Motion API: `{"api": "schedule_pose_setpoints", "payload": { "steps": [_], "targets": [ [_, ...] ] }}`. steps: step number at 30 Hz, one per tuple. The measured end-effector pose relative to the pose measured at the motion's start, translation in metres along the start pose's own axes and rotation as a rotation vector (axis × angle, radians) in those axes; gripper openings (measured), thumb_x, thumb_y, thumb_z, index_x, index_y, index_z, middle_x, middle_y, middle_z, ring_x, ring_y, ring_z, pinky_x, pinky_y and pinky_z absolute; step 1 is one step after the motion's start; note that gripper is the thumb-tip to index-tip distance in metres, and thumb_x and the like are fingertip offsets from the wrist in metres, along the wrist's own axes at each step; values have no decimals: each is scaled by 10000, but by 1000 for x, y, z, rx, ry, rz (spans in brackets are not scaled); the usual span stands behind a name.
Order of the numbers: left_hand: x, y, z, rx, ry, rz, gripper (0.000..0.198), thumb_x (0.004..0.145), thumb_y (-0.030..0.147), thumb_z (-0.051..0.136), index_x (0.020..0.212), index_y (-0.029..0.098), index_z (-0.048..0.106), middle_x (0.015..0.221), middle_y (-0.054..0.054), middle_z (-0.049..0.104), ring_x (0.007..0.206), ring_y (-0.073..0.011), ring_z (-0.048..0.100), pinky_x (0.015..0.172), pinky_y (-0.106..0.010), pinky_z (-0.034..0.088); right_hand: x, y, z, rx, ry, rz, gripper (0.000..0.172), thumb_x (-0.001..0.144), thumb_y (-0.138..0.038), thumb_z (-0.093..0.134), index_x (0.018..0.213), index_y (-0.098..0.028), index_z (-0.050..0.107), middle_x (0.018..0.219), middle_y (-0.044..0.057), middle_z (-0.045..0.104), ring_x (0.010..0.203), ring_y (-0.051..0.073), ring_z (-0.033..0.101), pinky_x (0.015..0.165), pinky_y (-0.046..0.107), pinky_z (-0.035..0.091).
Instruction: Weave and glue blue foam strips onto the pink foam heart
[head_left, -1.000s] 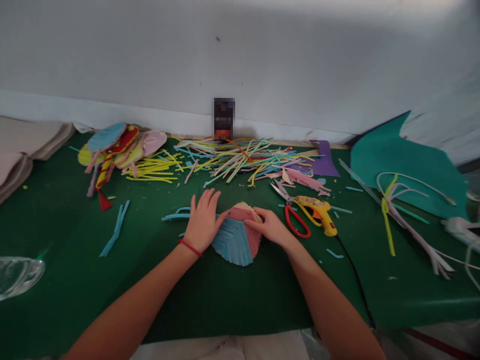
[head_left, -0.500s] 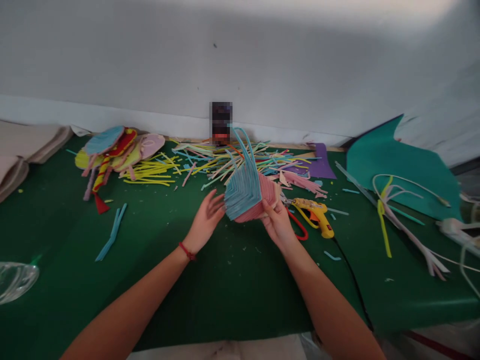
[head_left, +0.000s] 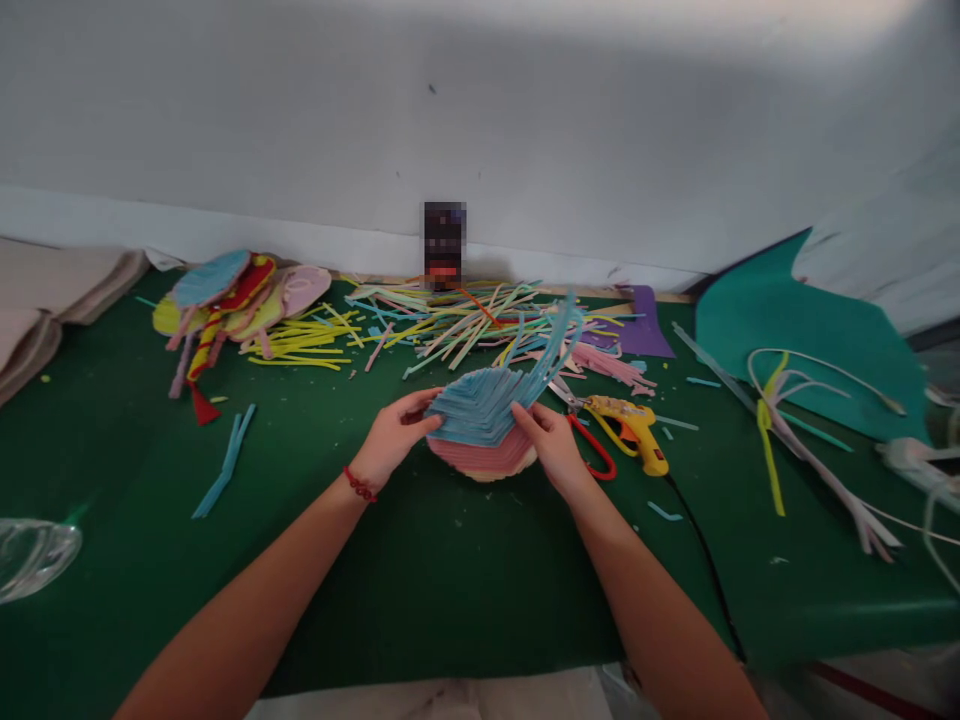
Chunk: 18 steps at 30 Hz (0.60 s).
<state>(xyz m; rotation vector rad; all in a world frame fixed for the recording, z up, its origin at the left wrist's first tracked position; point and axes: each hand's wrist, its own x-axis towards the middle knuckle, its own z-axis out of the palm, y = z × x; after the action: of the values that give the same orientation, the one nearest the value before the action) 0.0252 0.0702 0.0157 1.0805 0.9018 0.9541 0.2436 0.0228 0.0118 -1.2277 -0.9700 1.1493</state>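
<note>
Both hands hold a round blue-and-pink pipe-cleaner piece (head_left: pixel 476 405) above the table. Its blue rows form a V pattern over a pink part below, and long loose blue ends sweep up to the right. At the left rim, my left hand (head_left: pixel 397 428) pinches it between thumb and fingers. My right hand (head_left: pixel 553 440) grips the right side, thumb on the blue rows near the loose ends. Close by my right hand lie red-handled scissors (head_left: pixel 596 455), partly hidden, and a yellow glue gun (head_left: pixel 634 430).
Behind the hands is a heap of coloured pipe cleaners (head_left: pixel 465 325). Several round pieces with handles (head_left: pixel 217 285) are stacked at left. Teal sheet (head_left: pixel 810 350), a bundle of pale stems (head_left: pixel 817 470) and cords lie right. A clear plastic container (head_left: pixel 37 555) sits at the left edge.
My left hand has closed on the piece's left rim. The piece has turned clockwise and flattened, so its loose blue ends swing from upright to the right.
</note>
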Motion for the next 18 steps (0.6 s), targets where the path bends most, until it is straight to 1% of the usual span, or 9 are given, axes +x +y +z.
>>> {"api": "schedule_pose_setpoints", "payload": {
  "steps": [3,5,7,10,14,16,18],
  "targets": [
    [-3,-1,6,-79,-8,-28,528,661,388,765,1133,196,625,1121,-84,682,1046,-231,625,926,-366,476,-1,3,2,-52,42,-16,332,676,-501,711,701,-173,669,724,14,685,729,184,603,745,336,486],
    [-5,-3,11,-120,-28,-61,533,685,459,735,1124,181,617,1113,-107,682,1015,-240,642,873,-364,505,-2,6,3,-70,74,-25,345,683,-515,698,668,-175,645,676,-2,651,684,161,569,692,310,479],
    [-8,-5,15,-136,-50,-97,511,665,461,755,1056,154,633,1080,-124,691,981,-249,656,842,-366,520,-2,8,3,-78,89,-15,369,684,-532,691,629,-177,611,619,-15,604,621,136,530,620,283,467],
    [-10,-8,17,-128,-63,-137,471,644,412,790,995,136,640,1027,-125,705,948,-243,665,847,-377,522,-1,8,2,-80,74,35,416,681,-574,674,610,-175,580,573,-21,552,547,112,493,529,259,452],
    [-8,-9,10,-79,-46,-159,473,625,413,799,970,134,636,996,-118,710,915,-234,671,841,-384,525,2,1,-3,-84,65,83,469,681,-641,626,690,-172,607,616,2,574,553,118,535,494,250,473],
    [-7,-9,6,-30,-37,-162,482,620,413,796,973,131,630,999,-123,707,902,-235,673,826,-382,529,4,0,-5,-104,68,91,468,663,-638,638,719,-174,615,643,15,594,583,130,569,489,243,477],
    [-4,-9,3,33,-31,-149,497,638,416,771,1015,132,613,1031,-128,699,907,-237,672,820,-384,531,5,0,-6,-140,63,99,461,658,-632,641,722,-176,614,657,26,613,593,138,592,480,238,474]
  ]
}}
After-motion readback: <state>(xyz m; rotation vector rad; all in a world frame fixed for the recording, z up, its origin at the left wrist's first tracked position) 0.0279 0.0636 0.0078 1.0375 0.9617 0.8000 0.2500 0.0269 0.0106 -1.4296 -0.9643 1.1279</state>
